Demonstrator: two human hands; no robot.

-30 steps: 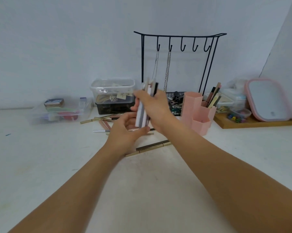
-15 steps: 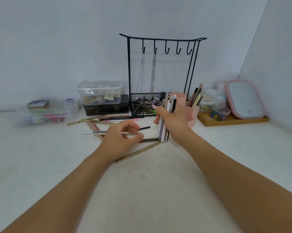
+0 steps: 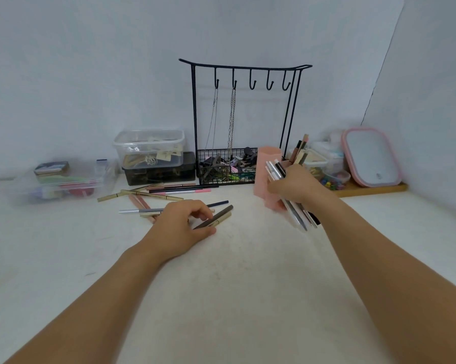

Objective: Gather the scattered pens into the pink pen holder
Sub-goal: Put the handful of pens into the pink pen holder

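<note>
Head view: a bundle of pens (image 3: pixel 287 195) is gripped in the curled right hand (image 3: pixel 298 187), long axis tilted, upper ends pointing up-left beside the pink pen holder (image 3: pixel 267 164) near the table's (image 3: pixel 234 285) back edge. Two gold-and-brown pens (image 3: pixel 219 218), pointing up-right, are pinched by the left hand (image 3: pixel 179 227). More scattered pens (image 3: pixel 158 194) lie mostly crosswise before a black wire rack (image 3: pixel 227 169) and stacked plastic boxes (image 3: pixel 150 156).
</note>
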